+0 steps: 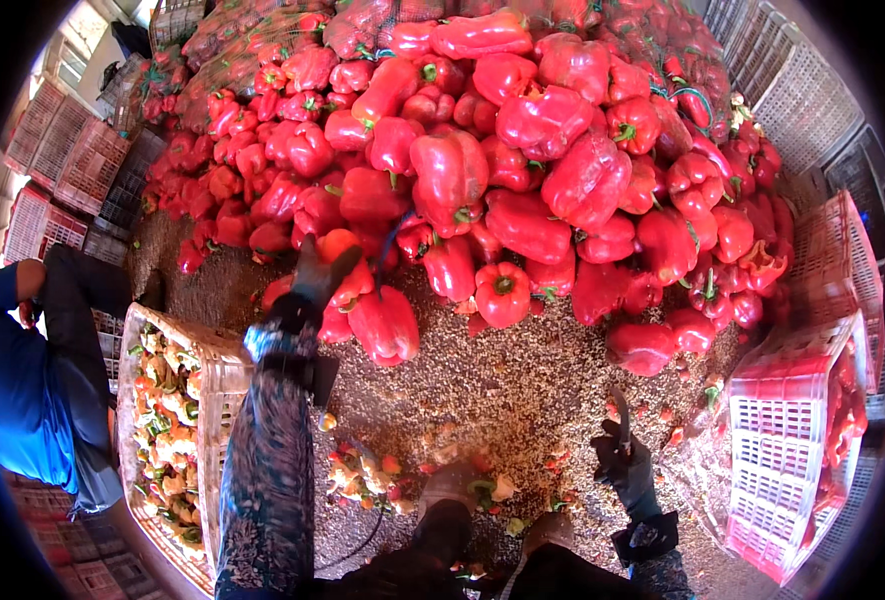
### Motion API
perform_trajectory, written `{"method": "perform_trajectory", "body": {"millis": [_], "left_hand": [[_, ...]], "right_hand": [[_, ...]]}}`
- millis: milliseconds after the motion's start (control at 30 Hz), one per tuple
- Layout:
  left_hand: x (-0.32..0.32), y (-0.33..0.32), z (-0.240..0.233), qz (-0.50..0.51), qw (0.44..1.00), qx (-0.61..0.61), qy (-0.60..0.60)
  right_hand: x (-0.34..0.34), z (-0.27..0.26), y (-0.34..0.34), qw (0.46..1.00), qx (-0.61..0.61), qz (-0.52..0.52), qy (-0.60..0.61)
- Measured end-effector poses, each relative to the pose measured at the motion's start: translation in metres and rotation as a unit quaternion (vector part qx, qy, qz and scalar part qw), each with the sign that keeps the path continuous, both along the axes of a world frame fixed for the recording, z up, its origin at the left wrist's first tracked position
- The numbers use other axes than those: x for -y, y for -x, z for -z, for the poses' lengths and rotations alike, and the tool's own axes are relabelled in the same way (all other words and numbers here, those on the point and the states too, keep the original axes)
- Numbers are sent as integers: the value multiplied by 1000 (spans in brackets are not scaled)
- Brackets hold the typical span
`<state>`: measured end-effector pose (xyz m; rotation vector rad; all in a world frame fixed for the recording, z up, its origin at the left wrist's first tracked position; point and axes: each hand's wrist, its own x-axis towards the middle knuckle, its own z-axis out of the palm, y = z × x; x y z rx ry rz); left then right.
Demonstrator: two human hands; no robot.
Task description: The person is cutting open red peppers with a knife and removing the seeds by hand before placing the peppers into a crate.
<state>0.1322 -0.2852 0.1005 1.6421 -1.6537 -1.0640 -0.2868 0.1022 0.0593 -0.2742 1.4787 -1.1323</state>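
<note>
My left hand (316, 274), in a dark glove, is at the near left edge of a large heap of red bell peppers (450, 169). Its thumb and fingers lie around one red bell pepper (356, 283); part of that pepper is hidden under the glove. Just below it, another red bell pepper (384, 326) rests on the floor. Away from the heap, on the lower right, my right hand (625, 469) is gloved too and grips a small knife (622, 418), its blade pointing up and away from me.
At left stands a plastic crate (221, 375) of pepper cores and stems, with a seated person (26, 390) beyond it. A pink and white crate (776, 442) holding red peppers is at right. Seeds and scraps (363, 476) litter the floor around my feet. Filled mesh sacks (262, 52) lie behind the heap.
</note>
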Motion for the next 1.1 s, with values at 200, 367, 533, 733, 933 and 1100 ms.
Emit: {"method": "perform_trajectory", "body": {"millis": [200, 367, 533, 733, 933, 1100], "left_hand": [[-4, -29, 38, -101, 985, 76, 118], [-82, 33, 12, -26, 964, -37, 262], [-129, 115, -9, 327, 881, 97, 329], [-147, 165, 32, 502, 794, 123, 320], [-23, 97, 47, 33, 973, 202, 107], [21, 97, 38, 76, 969, 221, -86]], "right_hand": [[-3, 1, -24, 995, -16, -102, 0], [-8, -22, -25, 982, -132, -128, -49], [-15, -6, -28, 994, -85, -70, -22], [-29, 22, -17, 999, -38, -34, -19], [-43, 11, -26, 994, 19, 89, -58], [-44, 9, -36, 991, 3, 85, -99]]}}
